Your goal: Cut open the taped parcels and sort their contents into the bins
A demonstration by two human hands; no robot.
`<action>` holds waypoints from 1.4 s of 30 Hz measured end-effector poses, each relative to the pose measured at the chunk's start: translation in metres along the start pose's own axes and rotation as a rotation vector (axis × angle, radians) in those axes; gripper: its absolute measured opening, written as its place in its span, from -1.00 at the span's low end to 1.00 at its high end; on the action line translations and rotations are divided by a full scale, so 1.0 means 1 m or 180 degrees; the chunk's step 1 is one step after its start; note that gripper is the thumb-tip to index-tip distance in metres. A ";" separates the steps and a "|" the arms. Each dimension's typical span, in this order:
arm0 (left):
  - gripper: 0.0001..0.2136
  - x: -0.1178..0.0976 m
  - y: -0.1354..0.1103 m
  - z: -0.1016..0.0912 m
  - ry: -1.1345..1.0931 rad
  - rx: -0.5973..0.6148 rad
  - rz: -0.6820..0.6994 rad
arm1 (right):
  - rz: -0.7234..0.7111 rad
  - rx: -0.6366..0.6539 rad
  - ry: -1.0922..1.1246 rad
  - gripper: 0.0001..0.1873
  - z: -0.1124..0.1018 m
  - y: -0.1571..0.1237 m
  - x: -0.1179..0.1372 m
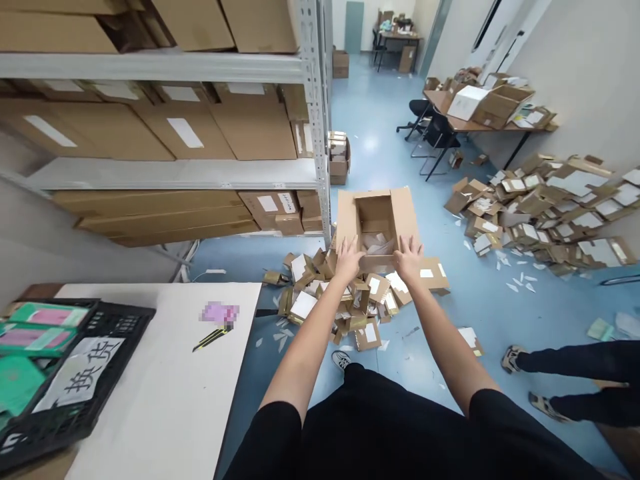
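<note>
An open brown cardboard box [378,213] is tilted with its mouth toward me, out in front over the blue floor. White papers lie inside it. My left hand [349,259] grips its near edge on the left side, fingers closed over the rim. My right hand [409,257] grips the same edge on the right. Both arms are stretched forward. Below the box lies a heap of small flattened cardboard boxes [340,300] with white labels.
A white table [165,373] at lower left carries a black crate [60,380] of green packs and a striped pen [213,337]. Metal shelving [315,133] with cartons stands at left. More cardboard is piled at right [550,207]. Another person's legs [575,380] stretch in from the right.
</note>
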State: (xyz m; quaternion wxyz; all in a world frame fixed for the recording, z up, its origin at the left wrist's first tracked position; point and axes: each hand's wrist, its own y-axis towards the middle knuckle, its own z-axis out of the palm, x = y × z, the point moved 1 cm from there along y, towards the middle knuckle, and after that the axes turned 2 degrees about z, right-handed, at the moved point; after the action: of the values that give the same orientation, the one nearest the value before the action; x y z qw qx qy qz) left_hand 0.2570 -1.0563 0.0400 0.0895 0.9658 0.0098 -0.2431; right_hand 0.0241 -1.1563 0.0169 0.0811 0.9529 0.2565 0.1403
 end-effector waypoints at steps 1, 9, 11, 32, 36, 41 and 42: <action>-0.65 -0.004 0.009 0.001 -0.0031 0.0032 0.0037 | 0.0089 0.0063 -0.0053 -0.71 0.001 0.006 -0.015; -0.51 0.029 -0.023 -0.032 0.0035 -0.0342 -0.0154 | -0.0095 0.0458 0.0148 -0.36 0.028 0.036 -0.011; -0.48 0.049 -0.048 -0.044 0.0061 -0.0444 -0.0408 | -0.0523 0.0432 0.0322 -0.36 0.034 0.045 0.036; -0.46 -0.027 -0.725 -0.138 0.1219 -0.2796 -0.4786 | -0.5599 0.1836 0.1973 -0.37 0.030 -0.397 0.637; -0.47 -0.140 -0.855 -0.093 0.1408 -0.3240 -0.5734 | -0.6510 0.2205 0.2075 -0.36 0.001 -0.571 0.655; -0.47 -0.274 -0.958 -0.025 0.1539 -0.3662 -0.6770 | -0.7416 0.2639 0.2156 -0.33 -0.045 -0.763 0.637; -0.46 -0.296 -0.972 -0.012 0.1537 -0.3750 -0.6945 | -0.7583 0.2707 0.2128 -0.32 -0.053 -0.795 0.631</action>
State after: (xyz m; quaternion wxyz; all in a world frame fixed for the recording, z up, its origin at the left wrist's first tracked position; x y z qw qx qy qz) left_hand -0.0586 -0.0904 0.0266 0.2544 0.2890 0.9223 0.0330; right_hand 0.1608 -0.1490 0.0296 -0.2180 0.0127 0.9685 0.1197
